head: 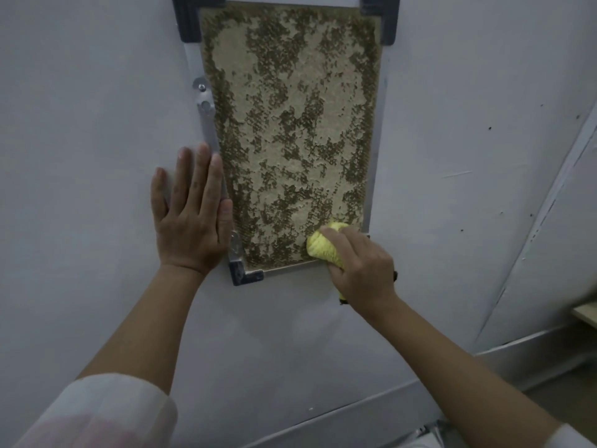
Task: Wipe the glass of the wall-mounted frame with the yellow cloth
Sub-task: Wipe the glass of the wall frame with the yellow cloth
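Pressing yellow cloth [324, 245] on frame [292, 130] glass: right hand [363, 270]; no writing legible.

Top of the wall-mounted frame [290, 124] cut off by the picture's upper edge, its lower right corner hidden behind the right hand [361, 270], most of the bunched yellow cloth [323, 245] covered by that hand's fingers, both elbows beyond the bottom edge.
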The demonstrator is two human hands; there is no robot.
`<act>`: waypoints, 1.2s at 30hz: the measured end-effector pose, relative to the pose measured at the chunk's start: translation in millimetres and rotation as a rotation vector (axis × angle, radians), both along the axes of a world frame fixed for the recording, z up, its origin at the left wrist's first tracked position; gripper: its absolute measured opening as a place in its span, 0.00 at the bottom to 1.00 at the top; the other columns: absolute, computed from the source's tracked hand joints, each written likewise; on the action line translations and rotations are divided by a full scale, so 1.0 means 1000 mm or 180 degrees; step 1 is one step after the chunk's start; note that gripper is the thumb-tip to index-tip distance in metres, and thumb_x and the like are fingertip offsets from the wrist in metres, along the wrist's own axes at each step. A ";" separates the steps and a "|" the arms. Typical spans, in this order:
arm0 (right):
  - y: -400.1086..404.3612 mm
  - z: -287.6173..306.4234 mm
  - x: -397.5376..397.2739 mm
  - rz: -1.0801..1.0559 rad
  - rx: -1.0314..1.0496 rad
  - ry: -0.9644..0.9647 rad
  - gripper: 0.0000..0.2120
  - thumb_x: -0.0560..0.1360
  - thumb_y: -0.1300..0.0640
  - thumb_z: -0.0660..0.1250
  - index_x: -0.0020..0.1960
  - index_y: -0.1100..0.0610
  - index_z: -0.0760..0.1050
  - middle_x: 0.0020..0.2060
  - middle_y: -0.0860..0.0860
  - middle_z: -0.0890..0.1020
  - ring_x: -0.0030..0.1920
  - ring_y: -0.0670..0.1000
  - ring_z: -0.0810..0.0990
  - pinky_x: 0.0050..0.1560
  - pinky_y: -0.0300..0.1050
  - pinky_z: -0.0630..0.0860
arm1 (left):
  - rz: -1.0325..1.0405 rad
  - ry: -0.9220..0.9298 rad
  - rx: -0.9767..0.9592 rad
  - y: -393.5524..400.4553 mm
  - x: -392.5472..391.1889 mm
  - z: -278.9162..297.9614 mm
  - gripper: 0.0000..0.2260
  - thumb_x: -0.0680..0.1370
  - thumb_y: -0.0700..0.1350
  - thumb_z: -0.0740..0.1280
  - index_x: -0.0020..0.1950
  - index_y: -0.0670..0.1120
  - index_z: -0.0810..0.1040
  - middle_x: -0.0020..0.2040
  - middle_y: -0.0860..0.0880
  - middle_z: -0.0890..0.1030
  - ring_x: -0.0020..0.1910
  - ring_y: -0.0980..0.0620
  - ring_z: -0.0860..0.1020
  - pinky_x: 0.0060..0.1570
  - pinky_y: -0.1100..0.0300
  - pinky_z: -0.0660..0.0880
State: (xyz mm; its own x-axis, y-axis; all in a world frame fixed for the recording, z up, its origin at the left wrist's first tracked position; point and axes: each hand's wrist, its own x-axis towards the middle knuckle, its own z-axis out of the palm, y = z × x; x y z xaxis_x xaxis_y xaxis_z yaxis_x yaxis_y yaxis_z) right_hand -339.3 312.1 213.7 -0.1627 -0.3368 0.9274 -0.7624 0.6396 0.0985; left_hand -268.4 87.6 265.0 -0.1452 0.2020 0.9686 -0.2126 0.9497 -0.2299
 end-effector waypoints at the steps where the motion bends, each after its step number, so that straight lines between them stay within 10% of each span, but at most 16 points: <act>1: 0.003 -0.004 -0.002 0.0023 0.0122 0.0069 0.20 0.59 0.66 0.77 0.51 0.62 0.80 0.38 0.57 0.82 0.35 0.57 0.81 0.26 0.42 0.74 | 0.0015 0.0006 0.0001 0.000 0.000 0.000 0.21 0.81 0.46 0.50 0.72 0.39 0.58 0.70 0.43 0.63 0.74 0.54 0.47 0.71 0.50 0.47; 19: 0.032 -0.019 -0.016 -0.0382 0.0116 0.0149 0.17 0.63 0.65 0.68 0.52 0.62 0.80 0.38 0.58 0.82 0.30 0.58 0.79 0.25 0.43 0.72 | 0.0010 0.0034 -0.0083 0.002 0.002 0.001 0.21 0.80 0.44 0.53 0.72 0.38 0.59 0.69 0.39 0.67 0.68 0.41 0.62 0.71 0.51 0.46; 36: 0.011 -0.026 0.010 0.0251 0.0347 -0.0648 0.22 0.57 0.65 0.79 0.50 0.64 0.79 0.40 0.59 0.82 0.34 0.58 0.81 0.26 0.43 0.76 | 0.0020 -0.0032 -0.0007 0.003 0.002 0.001 0.21 0.81 0.45 0.52 0.72 0.39 0.58 0.69 0.41 0.65 0.74 0.51 0.50 0.71 0.50 0.46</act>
